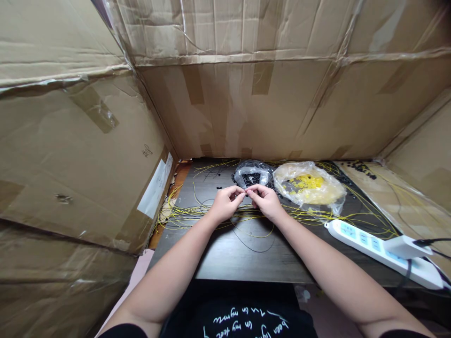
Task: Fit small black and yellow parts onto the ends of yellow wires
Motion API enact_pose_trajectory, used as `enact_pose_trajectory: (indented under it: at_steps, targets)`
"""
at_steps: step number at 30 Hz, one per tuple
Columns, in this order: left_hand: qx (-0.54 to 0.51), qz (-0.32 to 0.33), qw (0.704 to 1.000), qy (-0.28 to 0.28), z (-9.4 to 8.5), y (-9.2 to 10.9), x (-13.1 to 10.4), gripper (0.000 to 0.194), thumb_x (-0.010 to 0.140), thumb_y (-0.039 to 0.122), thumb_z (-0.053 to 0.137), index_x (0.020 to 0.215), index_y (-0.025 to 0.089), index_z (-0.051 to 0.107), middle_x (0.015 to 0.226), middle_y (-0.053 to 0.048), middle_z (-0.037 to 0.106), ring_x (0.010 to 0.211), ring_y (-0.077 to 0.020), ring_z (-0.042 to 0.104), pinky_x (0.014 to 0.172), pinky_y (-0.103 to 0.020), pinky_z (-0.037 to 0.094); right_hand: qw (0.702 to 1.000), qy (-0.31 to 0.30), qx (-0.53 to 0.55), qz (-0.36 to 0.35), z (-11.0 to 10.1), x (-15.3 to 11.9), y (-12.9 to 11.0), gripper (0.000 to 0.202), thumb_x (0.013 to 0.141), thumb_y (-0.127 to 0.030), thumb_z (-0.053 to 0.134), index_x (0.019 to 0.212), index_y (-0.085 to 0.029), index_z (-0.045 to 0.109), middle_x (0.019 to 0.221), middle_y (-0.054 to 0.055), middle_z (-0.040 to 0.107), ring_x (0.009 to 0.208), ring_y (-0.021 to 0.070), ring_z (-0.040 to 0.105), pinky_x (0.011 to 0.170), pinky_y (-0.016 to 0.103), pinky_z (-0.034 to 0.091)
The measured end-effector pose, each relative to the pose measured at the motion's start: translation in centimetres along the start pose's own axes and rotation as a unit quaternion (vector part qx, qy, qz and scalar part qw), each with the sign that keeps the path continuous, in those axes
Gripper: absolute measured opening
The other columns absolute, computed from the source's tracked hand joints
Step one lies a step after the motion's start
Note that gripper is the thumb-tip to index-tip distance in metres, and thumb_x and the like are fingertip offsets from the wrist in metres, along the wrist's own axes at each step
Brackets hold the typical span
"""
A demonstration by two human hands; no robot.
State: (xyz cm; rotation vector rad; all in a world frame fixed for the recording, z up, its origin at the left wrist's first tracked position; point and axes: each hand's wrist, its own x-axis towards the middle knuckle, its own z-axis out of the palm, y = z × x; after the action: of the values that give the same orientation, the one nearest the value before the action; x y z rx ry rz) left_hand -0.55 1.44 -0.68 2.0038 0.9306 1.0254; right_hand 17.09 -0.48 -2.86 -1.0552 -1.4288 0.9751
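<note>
The big dark bench (232, 265) has long yellow wires (190, 212) running across its middle, with a clear bag (335, 188) of little yellow bits (307, 182) beyond them on the right and a smaller bag (243, 172) of little black bits (252, 179) near the middle. Over the wires, the left hand (226, 203) and right hand (268, 202) meet, fingertips pinched closed, but I cannot tell what tiny thing they may hold. Loose wires might tangle if an arm drags over them, and a tiny bit might slip away if the pinch goes soft.
</note>
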Motion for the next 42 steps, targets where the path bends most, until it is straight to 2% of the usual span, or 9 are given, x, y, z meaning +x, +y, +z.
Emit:
enact_pose_trajectory:
  at_steps: [6,15,19,25,29,33,38,42]
  targets:
    - [-0.008,0.004,1.0,0.0,-0.01,-0.29,-0.06,0.027,0.09,0.04,0.058,0.09,0.015,0.068,0.078,-0.003,0.067,0.066,-0.0118,0.055,0.06,-0.022,0.043,1.0,-0.002,0.006,0.006,-0.08,-0.1,0.07,0.039,0.084,-0.056,0.063,0.092,-0.018,0.067,0.054,-0.004,0.05,0.045,0.0102,0.048,0.045,0.023,0.037]
    - [0.071,0.046,0.996,0.01,-0.35,0.08,-0.17,0.024,0.092,0.036,0.056,0.089,0.016,0.069,0.076,-0.003,0.067,0.062,-0.0107,0.052,0.059,-0.022,0.04,1.0,-0.011,0.006,-0.007,-0.02,-0.36,-0.33,0.032,0.083,-0.049,0.067,0.092,-0.018,0.067,0.055,-0.006,0.045,0.047,0.0111,0.051,0.048,0.024,0.04]
    - [0.111,0.07,0.991,0.01,-0.5,0.17,-0.18,0.021,0.093,0.033,0.055,0.09,0.017,0.068,0.078,-0.003,0.068,0.063,-0.0115,0.054,0.062,-0.024,0.041,0.999,-0.001,-0.046,-0.016,-0.22,-0.48,-0.33,0.031,0.084,-0.049,0.065,0.092,-0.019,0.068,0.054,-0.005,0.044,0.049,0.0118,0.05,0.051,0.025,0.04]
    - [0.144,0.099,0.985,0.002,-0.46,0.26,-0.23,0.02,0.094,0.031,0.053,0.089,0.018,0.067,0.079,-0.003,0.068,0.066,-0.0127,0.056,0.065,-0.025,0.042,0.979,0.029,-0.181,-0.089,-0.31,-0.72,-0.75,0.027,0.089,-0.043,0.059,0.088,-0.018,0.068,0.057,-0.003,0.046,0.054,0.0116,0.043,0.055,0.025,0.036]
    - [0.177,0.115,0.978,-0.006,-0.42,0.42,-0.45,0.017,0.095,0.029,0.052,0.094,0.018,0.065,0.084,-0.005,0.068,0.072,-0.0142,0.058,0.07,-0.026,0.043,0.969,0.038,-0.213,-0.117,-0.1,-0.75,-0.78,0.025,0.091,-0.04,0.057,0.086,-0.018,0.067,0.059,-0.002,0.046,0.056,0.0118,0.043,0.058,0.026,0.036]
    - [0.212,0.134,0.968,-0.014,-0.38,0.33,-0.73,0.02,0.095,0.03,0.052,0.106,0.018,0.063,0.091,-0.006,0.066,0.08,-0.0163,0.06,0.076,-0.028,0.045,0.972,0.041,-0.205,-0.111,-0.02,-0.72,-0.63,0.025,0.091,-0.039,0.056,0.086,-0.017,0.065,0.059,-0.003,0.044,0.056,0.0115,0.042,0.058,0.025,0.035]
    - [0.248,0.144,0.958,-0.011,-0.38,-0.24,-0.65,0.022,0.099,0.03,0.045,0.097,0.019,0.064,0.09,-0.007,0.065,0.083,-0.0172,0.06,0.076,-0.028,0.044,0.983,0.018,-0.165,-0.073,-0.25,-0.58,-0.4,0.025,0.091,-0.04,0.057,0.088,-0.017,0.065,0.058,-0.004,0.039,0.054,0.0105,0.039,0.055,0.024,0.034]
    - [0.265,0.149,0.953,-0.004,-0.51,-0.25,-0.56,0.022,0.099,0.028,0.044,0.096,0.019,0.064,0.091,-0.007,0.065,0.083,-0.0168,0.06,0.076,-0.027,0.044,0.988,0.004,-0.143,-0.052,-0.24,-0.45,-0.19,0.026,0.091,-0.041,0.057,0.09,-0.017,0.066,0.057,-0.004,0.04,0.054,0.0108,0.042,0.055,0.024,0.035]
